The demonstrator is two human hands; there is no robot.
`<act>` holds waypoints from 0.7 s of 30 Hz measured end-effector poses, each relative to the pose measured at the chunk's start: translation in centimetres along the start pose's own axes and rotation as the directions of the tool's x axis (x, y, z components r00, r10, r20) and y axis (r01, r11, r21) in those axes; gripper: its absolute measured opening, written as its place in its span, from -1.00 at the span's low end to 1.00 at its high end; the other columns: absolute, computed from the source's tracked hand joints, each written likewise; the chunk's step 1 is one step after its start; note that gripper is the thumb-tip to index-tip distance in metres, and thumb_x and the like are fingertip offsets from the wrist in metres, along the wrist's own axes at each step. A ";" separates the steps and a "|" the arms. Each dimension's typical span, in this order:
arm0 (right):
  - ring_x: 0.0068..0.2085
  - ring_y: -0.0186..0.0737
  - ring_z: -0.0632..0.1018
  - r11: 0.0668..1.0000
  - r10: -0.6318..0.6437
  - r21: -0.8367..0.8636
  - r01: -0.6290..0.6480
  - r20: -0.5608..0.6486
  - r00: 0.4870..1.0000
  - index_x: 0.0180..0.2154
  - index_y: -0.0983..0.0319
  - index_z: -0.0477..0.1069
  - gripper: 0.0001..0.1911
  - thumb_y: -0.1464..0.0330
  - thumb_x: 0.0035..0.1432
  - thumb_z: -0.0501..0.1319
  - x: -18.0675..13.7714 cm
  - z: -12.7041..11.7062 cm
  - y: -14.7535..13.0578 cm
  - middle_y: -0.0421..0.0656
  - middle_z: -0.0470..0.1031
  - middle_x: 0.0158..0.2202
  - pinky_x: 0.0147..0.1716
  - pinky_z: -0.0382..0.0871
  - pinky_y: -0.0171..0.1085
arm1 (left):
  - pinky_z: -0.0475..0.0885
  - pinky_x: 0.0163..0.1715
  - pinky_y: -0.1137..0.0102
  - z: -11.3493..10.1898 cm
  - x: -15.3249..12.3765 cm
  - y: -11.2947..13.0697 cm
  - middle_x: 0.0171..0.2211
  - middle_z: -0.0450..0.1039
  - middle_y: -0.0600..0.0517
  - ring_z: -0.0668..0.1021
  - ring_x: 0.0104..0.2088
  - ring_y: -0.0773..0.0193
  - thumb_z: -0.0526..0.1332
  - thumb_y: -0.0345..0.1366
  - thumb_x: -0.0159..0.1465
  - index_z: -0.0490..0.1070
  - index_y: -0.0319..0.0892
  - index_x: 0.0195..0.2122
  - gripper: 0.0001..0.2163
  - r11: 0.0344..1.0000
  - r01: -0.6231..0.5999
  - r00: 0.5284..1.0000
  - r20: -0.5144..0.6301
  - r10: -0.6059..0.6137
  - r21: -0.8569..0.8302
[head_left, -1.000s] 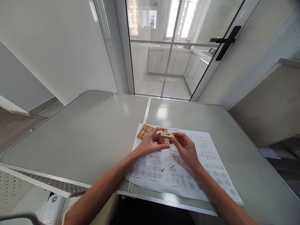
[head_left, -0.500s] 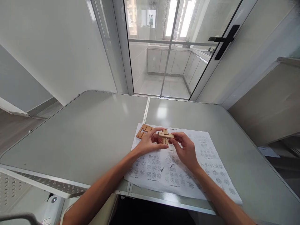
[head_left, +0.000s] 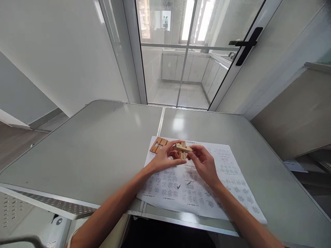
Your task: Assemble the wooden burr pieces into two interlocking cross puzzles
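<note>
Barely shifted since a second ago, both hands stay on the puzzle | left hand [head_left: 163, 159] and right hand [head_left: 204, 162] pinch the part-built wooden puzzle [head_left: 183, 150] above the printed sheet [head_left: 227, 179] | loose pieces [head_left: 157, 144] on the table [head_left: 90, 151] unfitted | joints hidden by fingers.

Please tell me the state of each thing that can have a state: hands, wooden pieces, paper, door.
Left hand: grip closed on wooden puzzle.
Right hand: grip closed on it too.
Loose wooden pieces: lying flat on the sheet's corner.
Printed sheet: unfolded on table.
Glass door: cannot tell.
</note>
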State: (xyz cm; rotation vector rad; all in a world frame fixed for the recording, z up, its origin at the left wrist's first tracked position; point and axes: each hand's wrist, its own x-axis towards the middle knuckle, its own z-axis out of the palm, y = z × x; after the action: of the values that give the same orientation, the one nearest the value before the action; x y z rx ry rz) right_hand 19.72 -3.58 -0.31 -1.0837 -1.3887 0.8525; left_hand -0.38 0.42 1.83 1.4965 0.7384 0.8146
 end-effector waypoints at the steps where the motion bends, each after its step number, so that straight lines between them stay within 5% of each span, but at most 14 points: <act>1: -0.24 -0.13 0.63 0.999 -0.021 -0.028 0.020 -0.012 1.000 -0.04 0.12 0.47 -0.78 0.16 0.38 0.30 0.0 0.1 0.1 -0.13 0.57 -0.18 -0.15 0.59 -0.07 | 0.49 -0.21 0.35 0.0 0.0 0.0 -0.20 0.52 0.03 0.52 -0.35 0.36 0.52 -0.15 0.15 0.31 -0.02 0.32 -0.28 1.000 0.000 1.000 -0.002 0.000 0.002; 7: -0.23 -0.11 0.60 0.972 -0.163 -0.179 0.154 -0.032 0.986 -0.06 0.09 0.47 -0.84 0.19 0.40 0.26 -0.1 0.2 0.3 -0.11 0.53 -0.15 -0.20 0.58 -0.07 | 0.50 -0.18 0.35 -0.1 0.0 -0.4 -0.21 0.52 0.03 0.53 -0.34 0.36 0.52 -0.14 0.15 0.33 -0.04 0.29 -0.30 1.000 -0.025 1.000 0.004 0.025 -0.008; 15: -0.24 -0.13 0.60 0.950 -0.217 -0.231 0.211 0.002 0.976 -0.07 0.09 0.46 -0.88 0.24 0.40 0.26 -0.1 0.3 0.2 -0.12 0.53 -0.17 -0.21 0.58 -0.10 | 0.42 -0.39 0.42 -0.1 0.3 -0.5 -0.44 0.46 0.07 0.52 -0.46 0.33 0.14 0.09 0.45 0.36 -0.17 0.22 -0.50 0.999 -0.025 1.000 -0.013 0.024 -0.036; 21: -0.24 -0.12 0.61 0.957 -0.190 -0.220 0.189 0.013 0.982 -0.08 0.09 0.47 -0.86 0.21 0.39 0.27 -0.1 0.2 0.2 -0.12 0.55 -0.19 -0.21 0.58 -0.10 | 0.41 -0.41 0.43 0.1 0.2 -0.4 -0.47 0.42 0.10 0.51 -0.47 0.33 0.11 0.10 0.46 0.40 -0.14 0.20 -0.52 0.998 -0.058 0.998 -0.033 0.059 0.037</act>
State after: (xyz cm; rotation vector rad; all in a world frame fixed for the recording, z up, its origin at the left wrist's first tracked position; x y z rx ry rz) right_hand 19.56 -3.58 -0.52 -1.0979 -1.5798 0.5634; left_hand -0.20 0.60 1.46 1.5459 0.7406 0.8771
